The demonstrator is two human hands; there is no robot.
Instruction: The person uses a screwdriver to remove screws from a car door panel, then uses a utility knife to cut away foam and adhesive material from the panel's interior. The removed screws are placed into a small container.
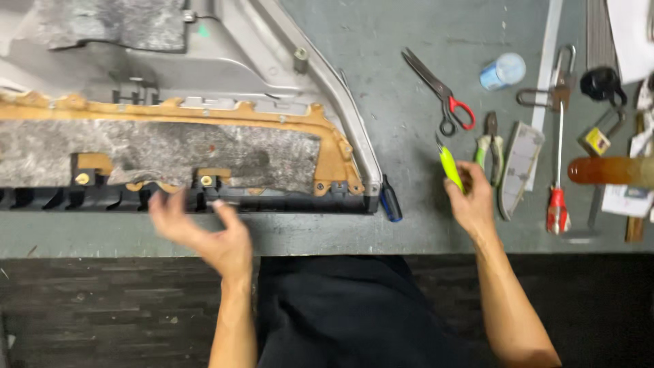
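The left hand (204,232) rests at the near edge of a grey car door panel (204,129) lying on the grey worktop (409,123), its fingers (167,204) spread apart and blurred, holding nothing that can be made out. The right hand (471,197) has its fingers closed around a yellow-green handled tool (449,167), just beside one pair of green-handled pliers (489,146). Further along lie one pair of red-handled scissors (443,95), one red-handled screwdriver (558,184) and one small capped clear jar (503,71), whose contents cannot be told.
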